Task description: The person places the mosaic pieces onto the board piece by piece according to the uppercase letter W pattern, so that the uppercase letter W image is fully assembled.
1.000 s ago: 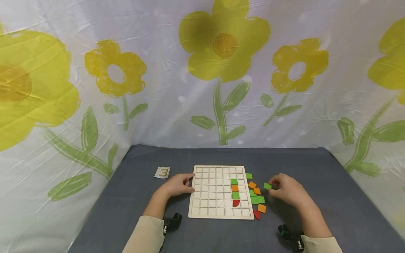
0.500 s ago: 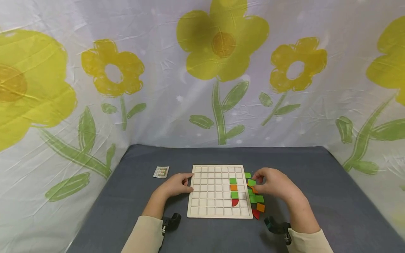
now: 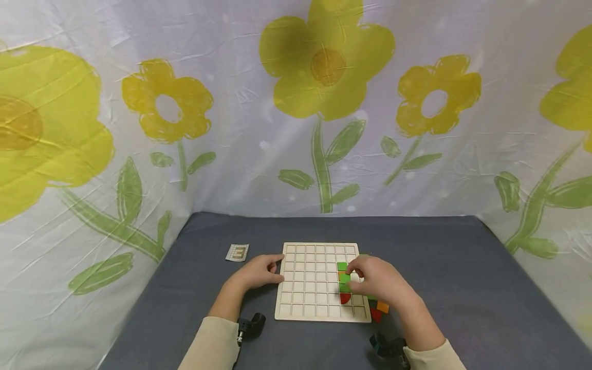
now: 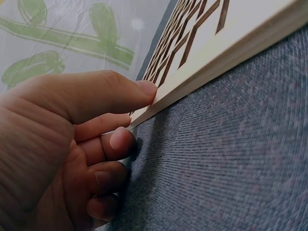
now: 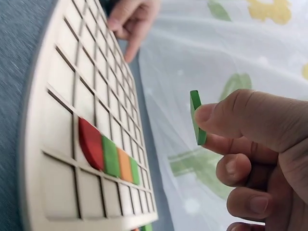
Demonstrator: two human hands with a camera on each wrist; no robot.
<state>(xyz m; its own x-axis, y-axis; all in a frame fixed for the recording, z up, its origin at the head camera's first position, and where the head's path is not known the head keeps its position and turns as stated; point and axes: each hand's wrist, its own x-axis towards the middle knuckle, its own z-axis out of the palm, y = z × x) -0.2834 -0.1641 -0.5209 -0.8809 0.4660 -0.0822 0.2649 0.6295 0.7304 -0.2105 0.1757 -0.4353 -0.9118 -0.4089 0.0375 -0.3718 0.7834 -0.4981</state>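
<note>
Grid board point(image 3: 300, 277): room above its left and middle columns.
Left edge: the left hand point(image 3: 256, 271) blocks it.
Right side: the right hand point(image 3: 380, 279), pinching a green tile point(image 5: 195, 118), hangs over the tile column point(image 5: 111, 156); loose tiles point(image 3: 382, 307) crowd the edge.
Tabletop point(image 3: 319, 229): free strip between board and flowered cloth point(image 3: 231, 174).

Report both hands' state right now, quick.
Left hand: open, touching the board at its left edge.
Right hand: closed, pinching a green tile.
</note>
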